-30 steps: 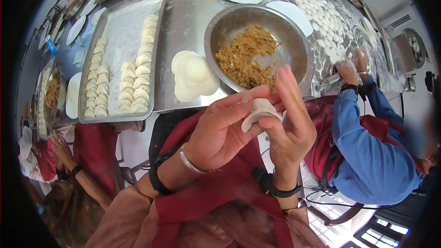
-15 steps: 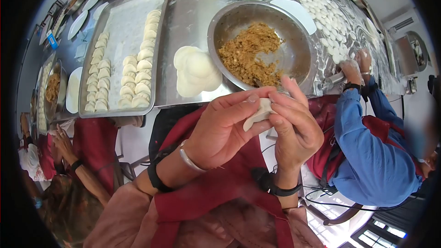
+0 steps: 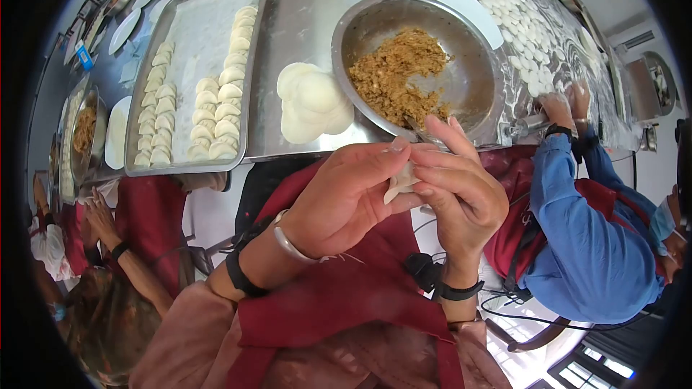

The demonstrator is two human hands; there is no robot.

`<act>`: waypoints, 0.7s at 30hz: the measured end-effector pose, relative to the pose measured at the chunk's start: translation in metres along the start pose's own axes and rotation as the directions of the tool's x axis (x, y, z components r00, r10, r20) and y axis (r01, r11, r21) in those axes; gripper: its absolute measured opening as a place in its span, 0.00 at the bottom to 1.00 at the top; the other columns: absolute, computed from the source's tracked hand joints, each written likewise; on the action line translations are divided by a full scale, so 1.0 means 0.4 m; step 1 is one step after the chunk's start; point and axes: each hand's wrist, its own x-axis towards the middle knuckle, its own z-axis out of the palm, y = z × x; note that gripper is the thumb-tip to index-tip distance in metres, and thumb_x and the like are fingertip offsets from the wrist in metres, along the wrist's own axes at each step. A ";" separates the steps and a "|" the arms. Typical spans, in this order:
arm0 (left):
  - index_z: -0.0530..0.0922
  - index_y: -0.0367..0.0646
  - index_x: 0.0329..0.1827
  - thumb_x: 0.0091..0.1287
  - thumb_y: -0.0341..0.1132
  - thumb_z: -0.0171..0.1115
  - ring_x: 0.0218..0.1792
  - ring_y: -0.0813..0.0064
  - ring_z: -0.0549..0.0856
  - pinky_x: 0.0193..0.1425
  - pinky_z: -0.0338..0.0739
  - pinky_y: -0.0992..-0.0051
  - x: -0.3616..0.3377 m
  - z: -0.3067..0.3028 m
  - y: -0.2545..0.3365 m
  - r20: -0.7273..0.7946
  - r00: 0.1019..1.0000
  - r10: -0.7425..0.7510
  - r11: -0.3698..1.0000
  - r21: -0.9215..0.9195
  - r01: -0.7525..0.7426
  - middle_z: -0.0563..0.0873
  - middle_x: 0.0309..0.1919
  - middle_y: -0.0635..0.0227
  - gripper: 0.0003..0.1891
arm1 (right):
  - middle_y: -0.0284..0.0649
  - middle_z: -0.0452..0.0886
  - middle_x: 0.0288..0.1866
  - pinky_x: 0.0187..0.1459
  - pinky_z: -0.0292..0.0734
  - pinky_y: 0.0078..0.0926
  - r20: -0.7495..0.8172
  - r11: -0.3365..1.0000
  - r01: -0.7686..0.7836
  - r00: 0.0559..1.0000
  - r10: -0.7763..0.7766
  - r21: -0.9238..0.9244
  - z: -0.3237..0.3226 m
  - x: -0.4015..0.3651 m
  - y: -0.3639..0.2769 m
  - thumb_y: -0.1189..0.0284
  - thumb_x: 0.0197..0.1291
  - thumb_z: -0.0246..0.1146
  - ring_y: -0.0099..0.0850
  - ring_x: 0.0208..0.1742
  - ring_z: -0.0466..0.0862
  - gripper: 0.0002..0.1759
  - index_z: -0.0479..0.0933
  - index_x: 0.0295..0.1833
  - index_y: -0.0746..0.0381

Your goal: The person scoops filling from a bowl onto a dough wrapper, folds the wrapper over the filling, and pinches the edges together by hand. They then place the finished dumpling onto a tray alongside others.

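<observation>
left hand (image 3: 346, 198) + right hand (image 3: 458, 198) pinched on dumpling (image 3: 398, 181) | near filling bowl (image 3: 476, 65)

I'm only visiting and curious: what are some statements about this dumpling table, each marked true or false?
1. The left hand and right hand pinch one dumpling between them. True.
2. The metal bowl is empty. False: it holds brown filling.
3. The tray holds rows of folded dumplings. True.
4. The stack of round wrappers lies inside the bowl. False: it lies on the table, between tray and bowl.
</observation>
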 end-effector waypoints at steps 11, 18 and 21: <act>0.77 0.37 0.53 0.77 0.44 0.52 0.48 0.80 0.81 0.62 0.76 0.70 0.000 -0.001 0.002 -0.095 0.992 -0.077 0.997 0.020 0.080 0.82 0.44 0.69 0.17 | 0.40 0.88 0.45 0.68 0.64 0.51 0.159 0.999 0.034 0.987 -0.031 -0.018 -0.010 0.000 0.007 0.63 0.48 0.72 0.50 0.66 0.77 0.15 0.86 0.40 0.60; 0.77 0.33 0.54 0.76 0.43 0.55 0.45 0.83 0.79 0.56 0.75 0.76 0.000 0.024 0.010 -0.010 0.999 -0.049 0.995 0.091 0.050 0.83 0.45 0.71 0.19 | 0.39 0.88 0.44 0.68 0.65 0.50 0.134 0.989 -0.006 0.991 0.026 -0.148 0.000 0.018 -0.019 0.67 0.50 0.72 0.49 0.64 0.79 0.09 0.87 0.37 0.59; 0.74 0.31 0.61 0.76 0.39 0.56 0.47 0.84 0.79 0.54 0.75 0.79 0.008 0.025 0.004 0.099 0.988 0.121 0.856 0.493 -0.155 0.82 0.50 0.68 0.20 | 0.42 0.88 0.44 0.66 0.69 0.48 0.014 0.993 -0.001 1.000 0.003 -0.121 0.009 0.009 -0.020 0.73 0.52 0.72 0.49 0.64 0.79 0.09 0.86 0.39 0.63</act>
